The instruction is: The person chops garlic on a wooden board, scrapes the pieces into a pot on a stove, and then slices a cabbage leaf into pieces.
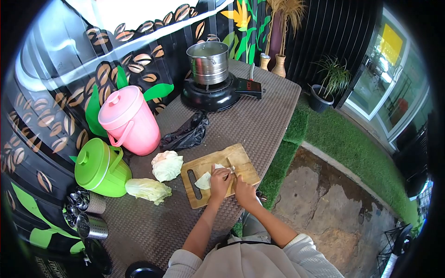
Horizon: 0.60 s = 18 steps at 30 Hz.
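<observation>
A wooden cutting board [248, 169] with a handle slot lies near the table's edge. My left hand [219, 181] is on the board, its fingers closed on a small pale piece of food that they mostly cover. Just right of it, my right hand [244, 191] grips a knife [229, 162] whose thin blade points away from me beside the left fingertips; the handle is hidden in the fist. A white wedge-like piece [202, 181], possibly cabbage, rests left of the left hand. Left of the board are a round cabbage [167, 166] and a longer napa cabbage [148, 190].
Behind the board lies a black plastic bag [187, 133]. A steel pot [207, 62] sits on a black gas stove [208, 95] at the back. Along the left stand a pink jug [130, 120], a green jug [103, 167] and metal utensil holders [92, 226].
</observation>
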### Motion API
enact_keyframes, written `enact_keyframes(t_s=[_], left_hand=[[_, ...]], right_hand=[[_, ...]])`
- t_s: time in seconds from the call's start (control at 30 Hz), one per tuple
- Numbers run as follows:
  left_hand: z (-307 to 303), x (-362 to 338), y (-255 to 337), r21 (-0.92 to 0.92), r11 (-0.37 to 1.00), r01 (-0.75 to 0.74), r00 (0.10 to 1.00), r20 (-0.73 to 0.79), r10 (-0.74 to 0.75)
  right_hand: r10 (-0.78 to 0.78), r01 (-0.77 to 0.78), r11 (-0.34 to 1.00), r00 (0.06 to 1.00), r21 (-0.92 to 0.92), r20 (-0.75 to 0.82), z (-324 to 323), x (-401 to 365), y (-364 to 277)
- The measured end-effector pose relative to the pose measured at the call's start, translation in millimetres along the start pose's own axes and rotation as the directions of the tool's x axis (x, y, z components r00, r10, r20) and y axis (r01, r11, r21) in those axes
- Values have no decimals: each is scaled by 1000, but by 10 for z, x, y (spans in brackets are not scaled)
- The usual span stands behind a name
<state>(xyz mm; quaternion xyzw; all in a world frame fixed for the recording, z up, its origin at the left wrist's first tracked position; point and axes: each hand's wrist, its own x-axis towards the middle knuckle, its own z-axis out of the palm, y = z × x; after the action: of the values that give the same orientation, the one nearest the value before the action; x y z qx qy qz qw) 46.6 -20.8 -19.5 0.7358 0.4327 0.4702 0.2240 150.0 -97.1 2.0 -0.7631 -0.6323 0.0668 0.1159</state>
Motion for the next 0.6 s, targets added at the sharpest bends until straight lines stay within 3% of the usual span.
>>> enact_keyframes(t_s=[0.17, 0.23, 0.37, 0.57, 0.6], left_hand=[[-9, 5, -9, -13, 1000, -10, 1000, -4, 10], [14, 2, -26, -17, 1000, -4, 1000, 3, 4], [13, -23, -30, -1, 1000, -10, 1000, -2, 10], [-9, 3, -23, -17, 1000, -2, 1000, 12, 2], [-8, 7, -21, -14, 1000, -17, 1000, 11, 17]], right_hand=[[-45, 46, 999, 998, -3, 54, -135, -69, -52], [31, -30, 998, 999, -51, 31, -38, -104, -105], [30, -29, 999, 999, -20, 19, -4, 8, -53], [-72, 72, 997, 997, -31, -2, -119, -107, -65], [-4, 5, 1000, 1000, -24, 21, -54, -125, -98]])
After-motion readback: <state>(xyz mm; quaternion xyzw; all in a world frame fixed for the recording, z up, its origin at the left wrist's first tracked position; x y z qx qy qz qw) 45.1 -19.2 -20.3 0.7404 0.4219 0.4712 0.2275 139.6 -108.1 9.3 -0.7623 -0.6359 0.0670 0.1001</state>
